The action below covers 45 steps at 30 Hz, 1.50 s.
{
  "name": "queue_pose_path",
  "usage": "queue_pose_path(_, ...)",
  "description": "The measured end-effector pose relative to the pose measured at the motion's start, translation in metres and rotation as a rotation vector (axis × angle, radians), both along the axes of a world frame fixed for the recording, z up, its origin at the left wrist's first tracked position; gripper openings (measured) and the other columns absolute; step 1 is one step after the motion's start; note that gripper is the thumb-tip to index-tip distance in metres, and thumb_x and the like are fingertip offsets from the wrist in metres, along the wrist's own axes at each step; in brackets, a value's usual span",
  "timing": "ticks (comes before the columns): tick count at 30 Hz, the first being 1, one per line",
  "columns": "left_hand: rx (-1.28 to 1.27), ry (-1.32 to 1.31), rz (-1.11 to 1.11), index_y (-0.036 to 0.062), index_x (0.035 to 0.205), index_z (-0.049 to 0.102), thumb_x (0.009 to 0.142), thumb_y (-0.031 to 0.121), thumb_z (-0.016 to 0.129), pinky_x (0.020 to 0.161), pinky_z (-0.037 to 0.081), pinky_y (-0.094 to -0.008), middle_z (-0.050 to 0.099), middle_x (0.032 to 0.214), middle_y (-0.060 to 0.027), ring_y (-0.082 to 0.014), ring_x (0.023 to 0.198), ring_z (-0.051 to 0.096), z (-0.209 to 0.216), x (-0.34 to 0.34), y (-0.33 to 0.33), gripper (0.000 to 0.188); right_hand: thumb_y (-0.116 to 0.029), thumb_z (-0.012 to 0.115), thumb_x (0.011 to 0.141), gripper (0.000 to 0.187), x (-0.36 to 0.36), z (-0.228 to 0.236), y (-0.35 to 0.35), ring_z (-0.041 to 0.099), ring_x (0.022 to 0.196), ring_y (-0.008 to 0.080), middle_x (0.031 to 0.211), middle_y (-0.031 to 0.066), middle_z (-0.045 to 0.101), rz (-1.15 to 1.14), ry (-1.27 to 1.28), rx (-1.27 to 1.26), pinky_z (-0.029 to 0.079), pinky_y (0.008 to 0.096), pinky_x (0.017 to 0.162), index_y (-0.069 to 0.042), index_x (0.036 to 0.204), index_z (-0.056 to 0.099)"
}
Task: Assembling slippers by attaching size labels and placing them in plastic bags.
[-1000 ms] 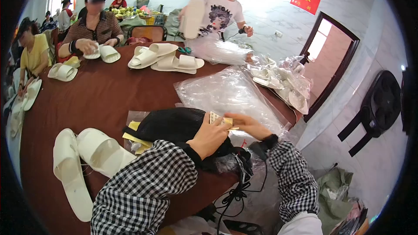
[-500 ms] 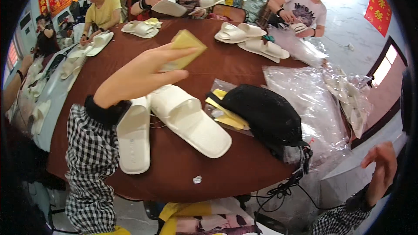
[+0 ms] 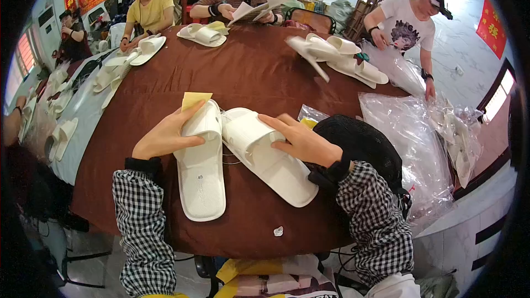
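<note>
Head view: left hand's (image 3: 163,137) fingers pinch a yellow card (image 3: 194,99) against a white slipper (image 3: 202,190); right hand's (image 3: 309,142) fingers spread across its three-o'clock mate (image 3: 282,174); light pressure should spare both straps (image 3: 251,136).

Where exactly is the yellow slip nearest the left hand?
In the head view, left of centre, the yellow slip sits just past the left hand, at the far end of the left white slipper.

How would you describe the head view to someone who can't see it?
Two white slippers lie on a brown-covered table, the left hand touching one, a yellow slip at its fingers, and the right hand touching the other. Beyond are other people and more slippers.
</note>
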<state>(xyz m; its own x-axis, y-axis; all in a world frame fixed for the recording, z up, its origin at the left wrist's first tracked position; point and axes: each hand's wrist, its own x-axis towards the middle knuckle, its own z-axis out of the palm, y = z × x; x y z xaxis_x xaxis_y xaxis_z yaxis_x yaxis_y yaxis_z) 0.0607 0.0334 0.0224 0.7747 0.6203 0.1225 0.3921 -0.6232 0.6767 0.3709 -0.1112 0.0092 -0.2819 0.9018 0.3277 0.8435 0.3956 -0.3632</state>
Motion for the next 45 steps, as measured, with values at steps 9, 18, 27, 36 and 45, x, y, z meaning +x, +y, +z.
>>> queue_pose_path(9,0.298,-0.056,0.109,0.0041,0.137,0.052,0.078,0.025,0.074,0.093,0.049,-0.0403,0.059,0.122,-0.0232,-0.0384,0.108,0.061,-0.018,-0.001,-0.014,0.067,-0.006,0.053,0.081,0.063,-0.013,0.009,-0.024,0.063,0.088,0.0425,0.097,0.0289,0.064,-0.268,-0.081,-0.134,0.049,0.0493,0.077,-0.002,0.143,0.042)
queue_pose_path(18,0.395,-0.065,-0.006,0.0011,0.14,0.049,0.087,0.032,0.071,0.094,0.05,-0.0375,0.058,0.129,-0.0243,-0.0331,0.11,0.063,-0.004,0.033,-0.042,0.066,-0.011,0.058,0.084,0.061,0.007,0.006,-0.034,0.066,0.084,0.0391,0.096,0.0208,0.067,-0.22,-0.036,-0.118,0.053,0.0481,0.074,-0.006,0.142,0.042)
queue_pose_path(27,-0.447,-0.568,-0.143,0.0018,0.148,0.04,0.093,-0.001,0.056,0.085,0.052,-0.0268,0.059,0.128,-0.0123,-0.0136,0.099,0.065,0.028,0.083,-0.083,0.057,-0.008,0.067,0.089,0.045,0.006,0.034,-0.039,0.066,0.091,0.0184,0.102,0.01,0.062,-0.153,0.547,0.092,0.054,0.0308,0.08,-0.003,0.133,0.056)
queue_pose_path(36,-0.481,-0.498,-0.139,-0.0005,0.134,0.043,0.094,-0.004,0.055,0.078,0.058,-0.0284,0.064,0.112,-0.0142,-0.0182,0.092,0.069,0.016,0.093,-0.098,0.041,0.003,0.064,0.09,0.036,-0.022,0.016,-0.038,0.063,0.096,0.0108,0.111,0.0065,0.064,0.005,0.733,0.078,0.052,0.0259,0.083,0.001,0.126,0.059)
queue_pose_path(45,-0.391,-0.467,-0.04,-0.005,0.121,0.056,0.093,-0.002,0.06,0.071,0.058,-0.0256,0.068,0.101,-0.0134,-0.0161,0.083,0.071,0.01,0.079,-0.098,0.028,-0.002,0.073,0.083,0.029,-0.033,0.016,-0.04,0.062,0.085,0.0193,0.096,0.0084,0.061,-0.07,0.456,0.331,0.052,0.0308,0.077,-0.005,0.111,0.068)
